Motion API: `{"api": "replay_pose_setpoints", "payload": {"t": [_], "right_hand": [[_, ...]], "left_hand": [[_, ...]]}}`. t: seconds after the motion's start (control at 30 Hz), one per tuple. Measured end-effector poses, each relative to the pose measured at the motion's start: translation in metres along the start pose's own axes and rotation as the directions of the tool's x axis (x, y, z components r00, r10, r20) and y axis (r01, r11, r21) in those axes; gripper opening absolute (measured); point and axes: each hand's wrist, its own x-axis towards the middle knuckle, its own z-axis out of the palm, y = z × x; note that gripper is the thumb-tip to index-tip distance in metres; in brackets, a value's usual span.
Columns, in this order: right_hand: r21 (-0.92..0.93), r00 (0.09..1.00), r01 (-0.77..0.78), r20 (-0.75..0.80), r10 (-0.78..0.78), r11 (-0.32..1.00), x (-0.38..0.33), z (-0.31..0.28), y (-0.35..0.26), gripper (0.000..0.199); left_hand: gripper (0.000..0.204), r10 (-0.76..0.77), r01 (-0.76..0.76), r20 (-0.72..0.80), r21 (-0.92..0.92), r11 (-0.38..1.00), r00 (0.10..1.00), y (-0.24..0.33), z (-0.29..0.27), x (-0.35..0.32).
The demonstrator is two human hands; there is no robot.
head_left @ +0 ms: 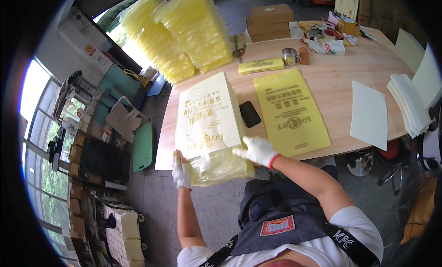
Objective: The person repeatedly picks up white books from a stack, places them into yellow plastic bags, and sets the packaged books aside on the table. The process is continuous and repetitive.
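A: Counts first, taking the white printed package (202, 113) as clock centre?

B: One package is lying on one bench (338, 101), with clear yellowish plastic (221, 168) bunching at its near end. One black phone (250, 113) is lying at three, just beside it; one flat yellow bag (292, 113) is lying beyond the phone, same hour. One metal mug (290, 57) is standing at two. One pair of scissors (238, 53) is showing at one. Two yellow heaps (198, 32) are rising between eleven and twelve. One loose white sheet (369, 115) is lying well apart, at three.

A: And contact?

B: Two grips, both gloved. The left grip (182, 172) is touching the near left corner at seven; I can't tell whether it is clamping. The right grip (257, 151) is resting against the plastic at four, thumb standing apart from the fingers; I can't tell whether it is pinching.

A: Package from each grip?

B: From the left, it is lying at one; from the right, at ten.
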Motion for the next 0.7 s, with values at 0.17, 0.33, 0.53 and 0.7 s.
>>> {"api": "replay_pose_setpoints", "payload": {"t": [0.17,0.33,0.53,0.7], "right_hand": [[-0.011,0.954,-0.068,0.293,0.068,0.998,-0.11,0.046,0.088,0.046],[0.103,0.874,-0.401,0.339,0.347,0.91,-0.209,0.033,0.161,0.036],[0.182,0.891,-0.453,0.127,0.436,0.873,-0.24,0.01,0.161,0.03],[0.079,0.926,-0.376,0.048,0.373,0.923,-0.252,0.031,0.148,0.031]], "left_hand": [[0.051,-0.621,0.31,0.003,-0.868,0.387,0.784,0.013,0.082,-0.092],[0.027,-0.008,0.453,0.7,-0.453,0.768,0.714,0.047,0.18,-0.219],[0.02,0.545,-0.422,0.522,-0.344,0.839,0.657,0.234,0.237,-0.164],[0.015,0.545,-0.607,0.673,-0.177,0.775,0.5,0.267,0.299,-0.145]]}}
